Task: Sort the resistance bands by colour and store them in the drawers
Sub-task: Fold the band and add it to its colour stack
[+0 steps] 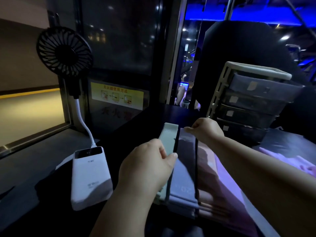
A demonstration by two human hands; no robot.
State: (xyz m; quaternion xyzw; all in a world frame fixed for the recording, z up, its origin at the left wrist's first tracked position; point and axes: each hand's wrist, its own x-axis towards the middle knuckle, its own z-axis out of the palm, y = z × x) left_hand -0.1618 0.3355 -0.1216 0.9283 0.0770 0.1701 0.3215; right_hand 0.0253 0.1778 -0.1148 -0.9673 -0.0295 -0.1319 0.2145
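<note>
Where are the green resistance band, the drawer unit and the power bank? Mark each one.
green resistance band (169, 138): head view, on its upper flat face.
drawer unit (253, 101): head view, on the second drawer's front.
power bank (89, 177): head view, on the middle of its white casing.

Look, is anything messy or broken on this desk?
Nothing looks broken or spilled. The green bands and the grey-purple bands lie in tidy stacks side by side. Only the pink bands on the right spread out more loosely.
</note>
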